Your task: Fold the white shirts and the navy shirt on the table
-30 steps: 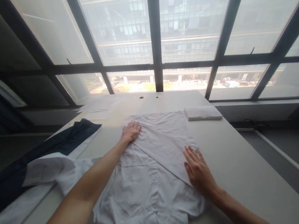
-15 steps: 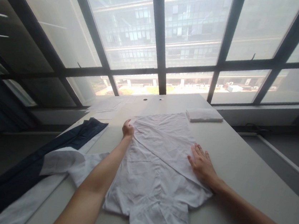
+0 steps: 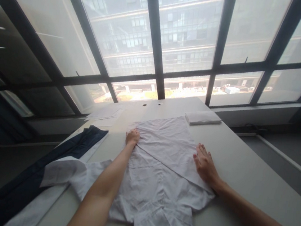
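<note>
A white long-sleeved shirt [image 3: 158,164] lies spread on a white table [image 3: 244,174], its body folded inward along the right side. One sleeve with its cuff rests across the body at the near end, while the other stretches out to the left. My left hand [image 3: 133,136] is closed on the shirt's left edge, with the fingers curled into the cloth. Against the right edge of the shirt, my right hand [image 3: 206,166] lies flat with its fingers stretched out. The left forearm covers part of the left sleeve.
Dark navy trousers [image 3: 81,143] lie along the table's left edge, partly under the left sleeve. A folded white cloth [image 3: 203,118] sits at the back right. Thin white sheets [image 3: 105,114] lie at the back left. Large windows [image 3: 189,34] stand behind the table.
My left hand has shifted slightly right and inward onto the shirt, its fingers more curled over the cloth. My right hand stays almost in place at the right edge. The view has tilted slightly.
</note>
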`<control>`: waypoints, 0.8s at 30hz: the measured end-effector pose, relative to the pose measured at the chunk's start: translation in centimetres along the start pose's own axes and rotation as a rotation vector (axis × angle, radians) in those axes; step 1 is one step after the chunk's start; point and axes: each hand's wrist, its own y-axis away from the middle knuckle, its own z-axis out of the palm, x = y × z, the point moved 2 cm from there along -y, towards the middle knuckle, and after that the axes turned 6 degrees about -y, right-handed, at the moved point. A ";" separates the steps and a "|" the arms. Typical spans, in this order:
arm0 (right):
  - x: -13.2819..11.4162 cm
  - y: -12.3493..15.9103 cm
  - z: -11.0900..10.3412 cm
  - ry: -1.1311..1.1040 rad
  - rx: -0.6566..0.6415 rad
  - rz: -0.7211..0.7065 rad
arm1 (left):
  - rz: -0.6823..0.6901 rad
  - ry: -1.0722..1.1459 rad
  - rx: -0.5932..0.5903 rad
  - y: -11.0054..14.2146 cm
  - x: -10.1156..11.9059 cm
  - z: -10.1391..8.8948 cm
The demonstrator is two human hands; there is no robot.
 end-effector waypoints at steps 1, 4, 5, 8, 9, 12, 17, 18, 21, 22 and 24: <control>-0.1 0.2 0.1 0.026 -0.027 -0.038 | 0.014 -0.020 0.001 0.1 0.1 0.1; -0.3 0.7 0.6 0.119 -0.111 -0.076 | 0.043 -0.082 0.006 0.5 0.3 0.2; -0.4 0.9 0.8 0.138 -0.123 -0.066 | 0.045 -0.100 0.007 0.7 0.3 0.2; -0.5 1.0 0.8 0.157 -0.133 -0.031 | 0.036 -0.140 -0.006 0.9 0.4 0.4; -0.5 1.1 0.8 0.156 -0.135 -0.024 | 0.031 -0.148 -0.014 0.9 0.4 0.4; -0.5 1.1 0.6 0.151 -0.137 -0.011 | 0.017 -0.161 -0.042 0.6 0.4 0.7; -0.4 1.1 0.5 0.146 -0.133 -0.016 | -0.005 -0.164 -0.096 0.1 0.4 1.1; -0.4 1.1 0.5 0.144 -0.131 -0.016 | -0.007 -0.163 -0.105 0.0 0.4 1.1; -0.3 1.1 0.6 0.144 -0.132 -0.015 | -0.002 -0.157 -0.129 -0.5 0.2 0.9; -0.3 1.1 0.6 0.147 -0.132 -0.017 | 0.004 -0.155 -0.138 -0.8 0.2 0.7; -0.3 1.0 0.6 0.154 -0.130 -0.025 | 0.014 -0.153 -0.142 -1.3 0.4 0.3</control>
